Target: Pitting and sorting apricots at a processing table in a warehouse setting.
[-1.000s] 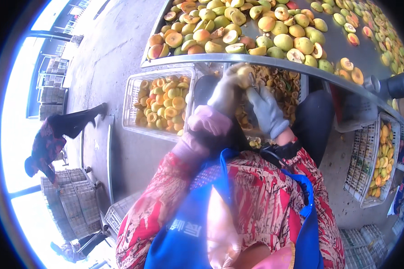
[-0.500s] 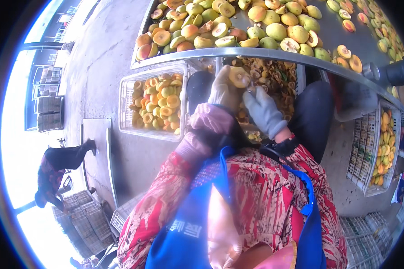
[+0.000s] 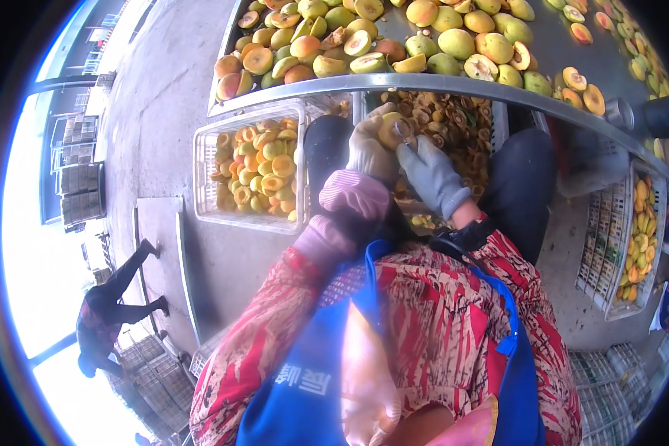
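Note:
My left hand (image 3: 370, 152), in a pale work glove, is closed around a yellow peach half (image 3: 392, 131) with its cut face toward my right hand. My right hand (image 3: 432, 175), in a grey glove, closes on a small metal tool (image 3: 409, 140) whose tip meets the cut face. The glove hides most of the tool, so its shape is unclear. Both hands are between my knees, over a container of brown pits and scraps (image 3: 453, 130). Just beyond them runs the metal edge of a table (image 3: 394, 83) heaped with whole and halved peaches (image 3: 453, 43).
Left of my knee stands a white crate (image 3: 201, 186) of peach halves. Another crate (image 3: 608, 297) with yellow fruit is at the right. A dark cylindrical object (image 3: 658, 119) sits by the table edge. Far left, a person (image 3: 100, 316) bends over stacked crates (image 3: 152, 372).
The peach half has turned slightly in my left hand, and my right hand has shifted a little left against it. The person at far left has stepped with legs apart.

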Demonstrator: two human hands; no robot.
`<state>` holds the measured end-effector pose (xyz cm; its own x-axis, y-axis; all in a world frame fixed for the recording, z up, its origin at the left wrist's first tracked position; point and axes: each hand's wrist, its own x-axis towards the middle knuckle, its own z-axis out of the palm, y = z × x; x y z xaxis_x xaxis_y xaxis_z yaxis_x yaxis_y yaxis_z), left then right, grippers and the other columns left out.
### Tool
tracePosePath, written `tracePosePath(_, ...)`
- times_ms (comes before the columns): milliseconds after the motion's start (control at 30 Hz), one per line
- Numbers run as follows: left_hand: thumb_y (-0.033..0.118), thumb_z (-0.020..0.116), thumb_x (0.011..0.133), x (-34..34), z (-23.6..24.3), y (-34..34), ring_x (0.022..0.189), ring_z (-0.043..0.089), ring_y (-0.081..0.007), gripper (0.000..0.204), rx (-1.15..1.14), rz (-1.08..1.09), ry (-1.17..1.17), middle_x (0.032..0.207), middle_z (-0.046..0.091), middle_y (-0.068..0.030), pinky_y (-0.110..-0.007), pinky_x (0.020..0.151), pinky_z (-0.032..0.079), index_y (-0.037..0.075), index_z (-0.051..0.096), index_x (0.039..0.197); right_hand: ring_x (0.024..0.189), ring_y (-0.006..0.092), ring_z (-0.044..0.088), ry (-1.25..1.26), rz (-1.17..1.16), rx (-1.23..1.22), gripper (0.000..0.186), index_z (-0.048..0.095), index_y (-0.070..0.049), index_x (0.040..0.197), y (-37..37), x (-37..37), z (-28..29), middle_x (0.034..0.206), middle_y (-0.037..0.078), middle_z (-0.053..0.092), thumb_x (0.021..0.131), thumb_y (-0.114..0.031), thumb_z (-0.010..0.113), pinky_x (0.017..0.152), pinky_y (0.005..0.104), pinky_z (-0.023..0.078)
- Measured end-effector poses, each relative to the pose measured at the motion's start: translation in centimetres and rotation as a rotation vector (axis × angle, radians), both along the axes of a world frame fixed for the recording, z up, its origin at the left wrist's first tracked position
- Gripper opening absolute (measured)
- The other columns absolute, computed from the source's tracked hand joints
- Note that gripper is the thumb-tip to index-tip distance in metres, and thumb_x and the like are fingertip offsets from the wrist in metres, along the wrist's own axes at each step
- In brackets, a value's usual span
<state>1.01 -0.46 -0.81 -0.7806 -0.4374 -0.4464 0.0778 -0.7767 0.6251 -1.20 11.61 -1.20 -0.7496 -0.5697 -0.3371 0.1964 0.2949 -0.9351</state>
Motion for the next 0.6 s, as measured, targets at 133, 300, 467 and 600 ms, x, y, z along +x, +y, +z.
tracePosePath(133, 0.026, 0.048, 0.09, -0.4, 0.1, 0.2, 0.078, 0.057, -0.0244, 0.032, -0.046, 0.02, -0.012, 0.092, 0.058, -0.0128, -0.037, 0.073, 0.05, 0.0, 0.054, 0.107, 0.091, 0.0442, 0.056, 0.089, 0.004, 0.033, 0.047, 0.052, 0.0, 0.095, -0.6, -0.1, -0.2, 0.092, 0.029, 0.059, 0.09, -0.047, 0.049, 0.077, 0.0448, 0.044)
tracePosePath(300, 0.032, 0.057, 0.089, -0.6, -0.4, 0.0, 0.072, 0.058, -0.0174, 0.033, 0.012, 0.066, -0.067, 0.086, 0.057, -0.0087, -0.031, 0.062, 0.051, 0.001, 0.055, 0.1, 0.069, 0.0203, 0.059, 0.14, 0.04, 0.104, 0.028, 0.054, -0.002, 0.096, -0.7, 0.2, 0.1, 0.079, 0.014, 0.061, 0.092, -0.03, 0.054, 0.065, 0.0337, 0.046)
tracePosePath(467, 0.029, 0.058, 0.09, -1.2, -2.7, -1.1, 0.054, 0.054, -0.013, 0.028, -0.048, 0.107, -0.083, 0.077, 0.057, -0.0072, -0.023, 0.043, 0.043, 0.002, 0.057, 0.099, 0.068, 0.0131, 0.057, 0.032, 0.126, -0.042, 0.028, 0.054, -0.003, 0.099, -0.7, -0.1, -1.3, 0.078, 0.008, 0.061, 0.094, -0.03, 0.053, 0.061, 0.0296, 0.046)
tracePosePath(600, 0.028, 0.059, 0.09, -0.9, 0.8, -0.3, 0.051, 0.052, -0.0113, 0.028, -0.155, 0.012, -0.262, 0.069, 0.058, -0.0063, -0.02, 0.043, 0.041, 0.0, 0.061, 0.095, 0.068, 0.0082, 0.054, -0.102, 0.15, -0.111, 0.028, 0.055, -0.002, 0.104, -0.3, -0.3, 1.0, 0.078, 0.003, 0.059, 0.094, -0.028, 0.052, 0.06, 0.0261, 0.045)
